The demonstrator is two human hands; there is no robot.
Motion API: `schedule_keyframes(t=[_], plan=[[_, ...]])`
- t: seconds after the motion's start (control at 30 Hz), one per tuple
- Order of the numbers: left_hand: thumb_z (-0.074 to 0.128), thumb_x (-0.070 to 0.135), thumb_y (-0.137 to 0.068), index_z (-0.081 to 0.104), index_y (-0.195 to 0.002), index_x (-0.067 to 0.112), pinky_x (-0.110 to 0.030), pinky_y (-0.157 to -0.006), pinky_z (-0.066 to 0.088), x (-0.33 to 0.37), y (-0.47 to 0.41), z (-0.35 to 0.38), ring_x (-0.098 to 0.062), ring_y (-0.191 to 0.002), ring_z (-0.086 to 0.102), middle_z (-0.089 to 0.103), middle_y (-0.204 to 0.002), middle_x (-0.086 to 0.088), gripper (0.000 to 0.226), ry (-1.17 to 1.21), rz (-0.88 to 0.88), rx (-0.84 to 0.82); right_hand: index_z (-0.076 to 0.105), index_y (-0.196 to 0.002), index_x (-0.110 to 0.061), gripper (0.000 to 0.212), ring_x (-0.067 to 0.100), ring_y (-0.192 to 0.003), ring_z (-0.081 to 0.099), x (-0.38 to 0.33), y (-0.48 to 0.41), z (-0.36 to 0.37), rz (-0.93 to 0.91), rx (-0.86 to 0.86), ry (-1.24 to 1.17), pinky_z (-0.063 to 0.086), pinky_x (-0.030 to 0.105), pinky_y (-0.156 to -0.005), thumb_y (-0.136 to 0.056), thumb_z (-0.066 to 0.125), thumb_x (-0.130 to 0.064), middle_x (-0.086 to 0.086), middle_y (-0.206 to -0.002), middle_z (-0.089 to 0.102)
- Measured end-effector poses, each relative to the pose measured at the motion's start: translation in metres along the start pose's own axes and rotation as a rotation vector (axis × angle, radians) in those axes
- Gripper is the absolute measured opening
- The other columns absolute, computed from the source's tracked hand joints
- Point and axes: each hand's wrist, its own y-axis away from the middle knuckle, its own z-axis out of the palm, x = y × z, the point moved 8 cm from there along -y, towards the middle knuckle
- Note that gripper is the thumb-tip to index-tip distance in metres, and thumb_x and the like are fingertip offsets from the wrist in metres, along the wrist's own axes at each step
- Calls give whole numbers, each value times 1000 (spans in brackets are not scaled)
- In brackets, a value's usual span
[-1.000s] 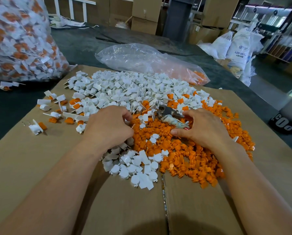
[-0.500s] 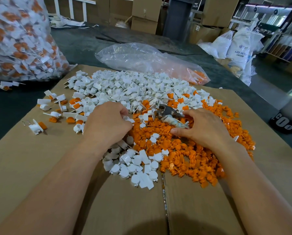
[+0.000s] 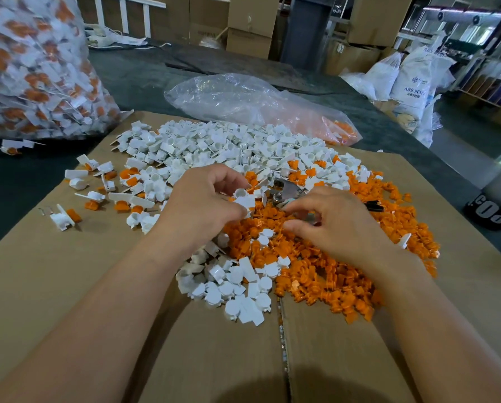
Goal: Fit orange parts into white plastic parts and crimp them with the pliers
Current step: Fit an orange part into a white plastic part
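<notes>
Lifted out of the heap since a second ago, the left hand (image 3: 202,205) now pinches one white plastic part (image 3: 243,200) between thumb and curled fingertips. The part is smooth and glossy, a small round cup joined to a flat tab, and it is held just above the middle of the pile. One right hand (image 3: 342,228), at 3 o'clock from the left, curls its fingers and thumb round the handles of one pair of pliers (image 3: 282,191). The dull grey metal head of the pliers pokes out toward 11 o'clock, just beside the pinched part.

Two loose heaps, each far too many to count, lie on a sheet of matt brown cardboard (image 3: 54,286). The white parts (image 3: 214,146) spread from 9 to 1 o'clock, and the orange parts (image 3: 316,274), small and ribbed, spread from 2 to 5 o'clock, where they touch and mingle with more white ones.

Two plastic bags sit beyond the cardboard: one full bag (image 3: 34,68) of white-and-orange pieces at 10 o'clock, and one crinkled, nearly flat clear bag (image 3: 243,97) at 12. White sacks (image 3: 412,80) stand at 2 o'clock.
</notes>
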Motion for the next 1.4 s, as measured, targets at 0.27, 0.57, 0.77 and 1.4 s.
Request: schedule_keyframes(t=[0.27,0.57,0.77,1.4], plan=[[75,-7,-65,68,-76,27,-24,-63,52,1,0,5,-4,-59,55,64,-75,6,36,40,6,-33,60,-116,-25,31,6,-91,38,-3,-2,16,11,-102,110,31,22,-73,-87,57,-37,-10,-91,40],[66,-9,-72,69,-77,37,-18,-56,47,0,2,11,0,-54,51,61,-65,20,47,80,-6,-86,51,-91,-25,11,2,-72,50,-2,1,6,47,-13,-153,42,17,-64,-87,61,-28,-16,-77,51],[68,-6,-69,70,-74,38,-27,-64,50,5,5,18,-8,-57,55,58,-59,19,44,83,17,-115,66,-103,-23,20,-7,-80,53,-21,8,-21,-101,267,-423,40,7,-70,-85,61,-14,-22,-83,56],[78,13,-63,70,-83,28,-24,-72,57,13,9,23,-19,-79,69,72,-85,-6,26,180,95,-145,62,-81,-17,11,3,-71,58,-29,13,-26,-104,408,-500,47,12,-59,-79,66,-7,-21,-72,55]])
